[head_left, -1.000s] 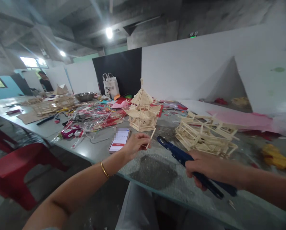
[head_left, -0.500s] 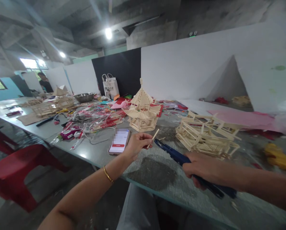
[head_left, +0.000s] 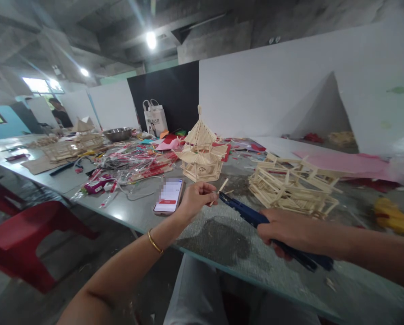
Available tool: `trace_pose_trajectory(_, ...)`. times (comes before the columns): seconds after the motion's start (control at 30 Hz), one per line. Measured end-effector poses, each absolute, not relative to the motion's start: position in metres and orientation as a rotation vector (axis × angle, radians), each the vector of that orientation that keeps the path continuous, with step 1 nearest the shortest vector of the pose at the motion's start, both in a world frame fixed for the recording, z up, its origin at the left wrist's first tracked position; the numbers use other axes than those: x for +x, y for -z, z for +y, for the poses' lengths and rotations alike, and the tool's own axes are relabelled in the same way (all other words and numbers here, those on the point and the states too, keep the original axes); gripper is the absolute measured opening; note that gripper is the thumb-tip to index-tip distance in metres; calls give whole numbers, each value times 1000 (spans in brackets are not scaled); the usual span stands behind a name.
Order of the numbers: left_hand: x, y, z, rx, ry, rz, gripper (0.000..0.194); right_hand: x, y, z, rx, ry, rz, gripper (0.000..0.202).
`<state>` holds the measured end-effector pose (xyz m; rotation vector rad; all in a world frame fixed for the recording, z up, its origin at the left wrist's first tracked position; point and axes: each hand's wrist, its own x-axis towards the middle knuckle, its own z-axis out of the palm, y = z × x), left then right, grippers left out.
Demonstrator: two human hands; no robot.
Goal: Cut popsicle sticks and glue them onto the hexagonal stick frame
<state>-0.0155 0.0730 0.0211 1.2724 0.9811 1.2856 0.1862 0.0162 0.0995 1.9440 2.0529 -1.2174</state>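
My left hand (head_left: 199, 198), with a gold bracelet on the wrist, pinches a short wooden stick (head_left: 223, 185) above the table. My right hand (head_left: 283, 228) is wrapped round a long dark blue tool (head_left: 245, 214), whose tip meets or nearly meets the stick near my left fingertips; exact contact is too small to tell. Behind my left hand stands a pagoda model (head_left: 202, 153) of pale sticks. To the right lies an open lattice of sticks (head_left: 290, 187). A phone (head_left: 169, 195) with a lit screen rests left of my left hand.
Red sticks and plastic wrappers (head_left: 141, 162) cover the table's left part. Beyond them are a metal bowl (head_left: 117, 134) and a white bag (head_left: 155, 119). A red stool (head_left: 29, 234) stands at left. A yellow object (head_left: 393, 216) lies far right. A person (head_left: 60, 113) is far back.
The tool's tip has come closer to the stick at my left fingertips. The view has shifted slightly. Both hands keep their hold.
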Motion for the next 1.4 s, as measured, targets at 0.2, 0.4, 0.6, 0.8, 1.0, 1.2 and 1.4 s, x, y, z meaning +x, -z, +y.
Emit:
trace_pose_trajectory(0.2,-16,-21,72,1556,-1305,1169,20,186,-94,21,1932,1200,2049,9)
trace_pose_trajectory(0.4,-13,-27,64,1697,-1277,1325,20,187,-88,22,1948,1249,2016,10)
trace_pose_trajectory(0.6,-10,-28,64,1798,-1244,1373,24,187,-84,24,1907,1321,2041,12)
trace_pose_trajectory(0.8,-9,-18,74,2096,-1164,1438,29,187,-77,30,1932,1450,1920,10)
trace_pose_trajectory(1.0,-9,-18,79,2396,-988,1529,36,187,-76,39,1964,1530,1708,15)
trace_pose_trajectory(1.2,-9,-10,82,2530,-904,1511,34,182,-80,40,1964,1505,1608,20)
trace_pose_trajectory(1.4,-7,-5,82,2655,-736,1496,37,178,-80,44,1948,1556,1514,24)
